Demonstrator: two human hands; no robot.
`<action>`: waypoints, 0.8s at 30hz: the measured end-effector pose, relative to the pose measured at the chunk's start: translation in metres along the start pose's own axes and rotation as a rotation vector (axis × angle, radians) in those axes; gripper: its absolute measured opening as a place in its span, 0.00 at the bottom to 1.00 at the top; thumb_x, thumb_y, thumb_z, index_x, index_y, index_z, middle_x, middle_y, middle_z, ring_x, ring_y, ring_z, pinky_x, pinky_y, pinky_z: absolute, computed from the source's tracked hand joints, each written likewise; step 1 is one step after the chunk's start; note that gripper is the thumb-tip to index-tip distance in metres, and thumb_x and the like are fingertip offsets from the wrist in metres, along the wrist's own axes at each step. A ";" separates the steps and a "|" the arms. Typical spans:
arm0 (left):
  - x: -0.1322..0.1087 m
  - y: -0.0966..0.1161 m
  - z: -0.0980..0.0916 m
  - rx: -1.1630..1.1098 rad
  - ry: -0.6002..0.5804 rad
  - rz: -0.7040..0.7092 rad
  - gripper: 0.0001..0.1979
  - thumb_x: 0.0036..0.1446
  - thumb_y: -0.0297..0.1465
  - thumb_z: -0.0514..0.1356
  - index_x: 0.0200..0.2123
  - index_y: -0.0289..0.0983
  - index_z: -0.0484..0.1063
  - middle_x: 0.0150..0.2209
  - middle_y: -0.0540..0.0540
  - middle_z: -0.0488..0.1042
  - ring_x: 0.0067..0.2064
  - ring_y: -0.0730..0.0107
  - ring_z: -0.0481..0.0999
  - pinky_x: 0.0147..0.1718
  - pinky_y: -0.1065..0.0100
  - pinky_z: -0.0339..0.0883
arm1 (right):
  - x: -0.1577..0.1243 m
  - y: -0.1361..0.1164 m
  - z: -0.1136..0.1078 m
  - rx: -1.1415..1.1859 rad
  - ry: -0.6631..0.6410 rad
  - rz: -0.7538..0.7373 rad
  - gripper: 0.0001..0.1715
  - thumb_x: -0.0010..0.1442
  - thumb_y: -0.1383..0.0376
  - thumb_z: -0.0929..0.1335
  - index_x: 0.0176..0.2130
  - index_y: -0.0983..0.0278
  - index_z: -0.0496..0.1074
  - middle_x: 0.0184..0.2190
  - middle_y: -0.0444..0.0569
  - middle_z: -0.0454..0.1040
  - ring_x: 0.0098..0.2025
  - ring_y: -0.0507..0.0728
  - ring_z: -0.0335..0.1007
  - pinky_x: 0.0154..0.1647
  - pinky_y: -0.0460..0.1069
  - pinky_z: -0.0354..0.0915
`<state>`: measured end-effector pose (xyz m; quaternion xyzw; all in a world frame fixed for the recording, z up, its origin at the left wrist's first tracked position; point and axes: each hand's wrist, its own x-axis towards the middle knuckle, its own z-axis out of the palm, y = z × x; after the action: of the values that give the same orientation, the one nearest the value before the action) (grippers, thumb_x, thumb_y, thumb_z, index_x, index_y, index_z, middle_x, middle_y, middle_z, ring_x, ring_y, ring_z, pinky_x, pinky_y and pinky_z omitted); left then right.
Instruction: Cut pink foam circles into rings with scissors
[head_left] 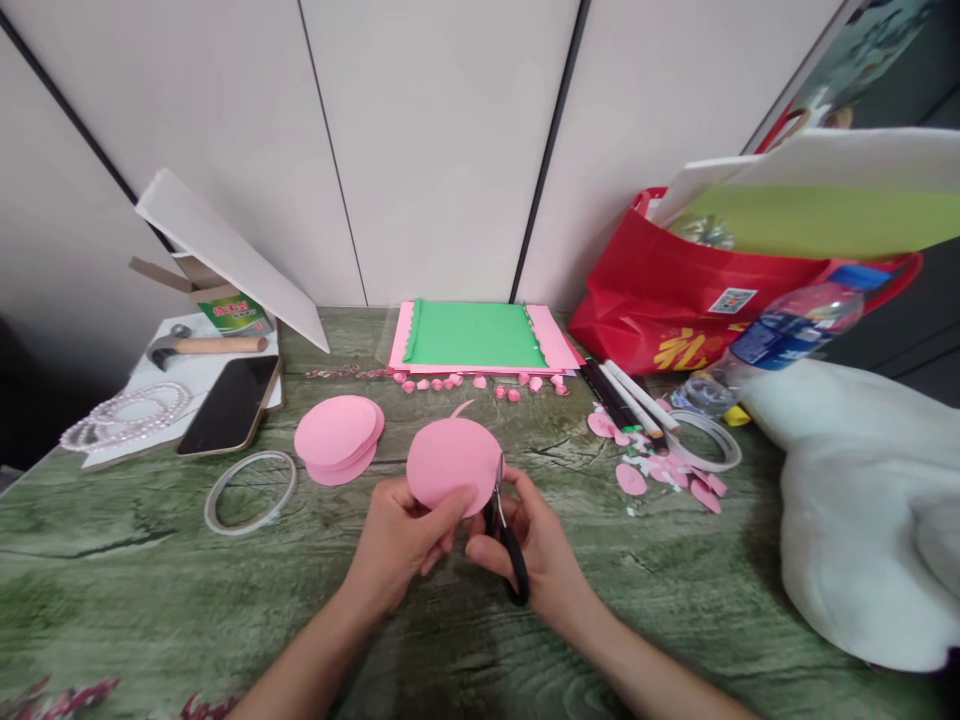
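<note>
Far left, hard to read: the strings of pale pink beads (124, 412) blur into one tangle, just beside a dark smartphone (231, 403).
Hidden by fingers: the lower left edge of the round pink paper disc (452, 462) sits behind my thumb and fingertips.
Hidden in the palm: the black-handled scissors (504, 530) show only short blades and part of one handle loop.
Cut off at right: the white cloth heap (862, 500) runs out of view.
Left grip (397, 540): closed on the disc's lower edge, holding it raised over the green wood-grain table (150, 600).
Disc: above and between both grips, its right rim touching the scissor blades.
Right grip (536, 545): closed around the scissors' handles, just right of the disc, blades pointing up.
Blades: too small to tell whether they are parted.
</note>
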<state>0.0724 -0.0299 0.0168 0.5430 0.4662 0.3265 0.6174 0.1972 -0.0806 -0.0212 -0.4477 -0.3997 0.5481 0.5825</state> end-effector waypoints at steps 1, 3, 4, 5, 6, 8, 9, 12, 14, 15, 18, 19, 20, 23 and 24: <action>0.000 0.000 0.000 -0.002 0.000 -0.006 0.19 0.44 0.38 0.62 0.11 0.32 0.64 0.09 0.54 0.60 0.09 0.85 0.52 0.08 0.78 0.40 | 0.000 0.000 0.000 -0.002 -0.001 -0.001 0.38 0.40 0.52 0.75 0.44 0.61 0.56 0.22 0.38 0.65 0.23 0.50 0.59 0.25 0.45 0.55; 0.000 0.000 0.001 -0.007 0.008 -0.020 0.19 0.44 0.39 0.62 0.12 0.33 0.64 0.09 0.55 0.59 0.10 0.85 0.52 0.08 0.78 0.40 | -0.001 0.000 0.000 -0.001 -0.005 0.004 0.38 0.40 0.52 0.75 0.44 0.61 0.56 0.22 0.38 0.64 0.23 0.50 0.58 0.25 0.45 0.55; 0.000 0.000 0.001 -0.010 0.014 -0.026 0.19 0.44 0.39 0.63 0.12 0.33 0.64 0.09 0.55 0.59 0.10 0.85 0.52 0.08 0.78 0.40 | -0.001 0.000 0.000 0.001 -0.007 0.010 0.38 0.40 0.52 0.75 0.43 0.61 0.56 0.21 0.38 0.64 0.23 0.50 0.58 0.25 0.45 0.55; 0.000 0.000 0.001 -0.012 0.018 -0.029 0.19 0.43 0.39 0.63 0.12 0.33 0.63 0.09 0.55 0.59 0.10 0.85 0.52 0.09 0.78 0.40 | -0.001 0.000 0.000 0.005 -0.009 0.015 0.37 0.40 0.52 0.75 0.43 0.60 0.56 0.21 0.37 0.64 0.23 0.50 0.58 0.25 0.45 0.55; 0.000 0.000 0.000 -0.014 0.020 -0.029 0.19 0.43 0.39 0.63 0.12 0.33 0.63 0.09 0.55 0.59 0.10 0.85 0.52 0.09 0.78 0.40 | -0.001 0.000 0.000 0.011 -0.009 0.020 0.37 0.40 0.52 0.75 0.43 0.60 0.56 0.21 0.37 0.64 0.23 0.50 0.58 0.25 0.45 0.55; 0.000 -0.001 0.000 -0.015 0.019 -0.025 0.20 0.44 0.39 0.63 0.11 0.33 0.62 0.09 0.55 0.59 0.10 0.85 0.52 0.09 0.78 0.40 | -0.001 0.000 0.000 0.027 -0.007 0.029 0.37 0.40 0.53 0.75 0.43 0.60 0.56 0.21 0.37 0.63 0.23 0.50 0.57 0.24 0.45 0.55; 0.000 -0.001 0.000 -0.014 0.015 -0.022 0.20 0.44 0.39 0.63 0.11 0.33 0.62 0.09 0.55 0.59 0.10 0.85 0.52 0.10 0.77 0.41 | -0.001 0.000 0.000 0.036 -0.007 0.033 0.36 0.40 0.53 0.75 0.43 0.59 0.56 0.20 0.36 0.63 0.22 0.49 0.57 0.23 0.44 0.55; 0.001 -0.002 -0.001 -0.005 0.009 -0.019 0.20 0.45 0.39 0.62 0.11 0.33 0.62 0.10 0.55 0.59 0.10 0.85 0.52 0.10 0.77 0.41 | 0.000 -0.001 0.001 0.051 -0.002 0.046 0.35 0.40 0.54 0.75 0.42 0.60 0.56 0.19 0.35 0.62 0.19 0.47 0.54 0.21 0.43 0.53; 0.001 -0.002 -0.002 -0.003 0.015 -0.016 0.20 0.45 0.39 0.62 0.12 0.33 0.62 0.10 0.55 0.59 0.10 0.84 0.52 0.10 0.77 0.41 | 0.000 -0.003 0.001 0.044 0.007 0.057 0.35 0.40 0.55 0.75 0.42 0.60 0.56 0.18 0.34 0.62 0.19 0.47 0.53 0.20 0.43 0.53; 0.001 -0.002 -0.002 -0.005 0.020 -0.015 0.20 0.45 0.39 0.62 0.12 0.33 0.62 0.09 0.55 0.59 0.10 0.84 0.52 0.10 0.77 0.41 | 0.000 -0.003 0.001 0.037 0.013 0.064 0.35 0.39 0.55 0.75 0.41 0.60 0.56 0.18 0.34 0.62 0.18 0.47 0.53 0.20 0.43 0.53; 0.000 -0.001 -0.002 -0.019 0.027 -0.006 0.20 0.45 0.39 0.63 0.12 0.33 0.62 0.09 0.55 0.59 0.10 0.85 0.52 0.10 0.77 0.41 | 0.000 -0.004 0.002 0.010 0.025 0.072 0.35 0.39 0.55 0.75 0.41 0.59 0.57 0.17 0.34 0.62 0.17 0.47 0.53 0.19 0.43 0.53; 0.000 -0.001 -0.002 -0.023 0.026 -0.003 0.19 0.45 0.39 0.63 0.12 0.33 0.63 0.09 0.55 0.59 0.11 0.85 0.52 0.10 0.77 0.41 | 0.000 -0.004 0.002 -0.003 0.031 0.072 0.35 0.39 0.55 0.75 0.41 0.59 0.57 0.17 0.34 0.62 0.17 0.47 0.54 0.19 0.43 0.53; 0.000 -0.001 -0.002 -0.025 0.025 -0.001 0.19 0.45 0.39 0.63 0.12 0.33 0.63 0.10 0.55 0.59 0.11 0.85 0.52 0.10 0.77 0.41 | 0.000 -0.003 0.001 -0.019 0.040 0.071 0.34 0.39 0.55 0.75 0.41 0.59 0.57 0.16 0.34 0.62 0.16 0.48 0.55 0.18 0.43 0.53; 0.001 -0.002 -0.002 -0.022 0.027 0.001 0.20 0.46 0.39 0.62 0.12 0.33 0.62 0.09 0.55 0.59 0.11 0.85 0.51 0.10 0.77 0.40 | 0.000 -0.003 0.001 -0.074 0.060 0.068 0.34 0.40 0.53 0.74 0.42 0.60 0.57 0.16 0.36 0.65 0.16 0.49 0.57 0.17 0.43 0.53; 0.001 -0.002 -0.002 -0.022 0.030 0.003 0.20 0.46 0.39 0.62 0.12 0.33 0.62 0.09 0.55 0.58 0.11 0.85 0.51 0.10 0.77 0.40 | 0.000 -0.003 0.001 -0.090 0.064 0.069 0.34 0.40 0.53 0.74 0.42 0.60 0.57 0.16 0.36 0.66 0.15 0.49 0.58 0.17 0.43 0.53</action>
<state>0.0704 -0.0285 0.0148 0.5321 0.4711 0.3408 0.6155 0.1972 -0.0805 -0.0184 -0.5042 -0.3894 0.5347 0.5552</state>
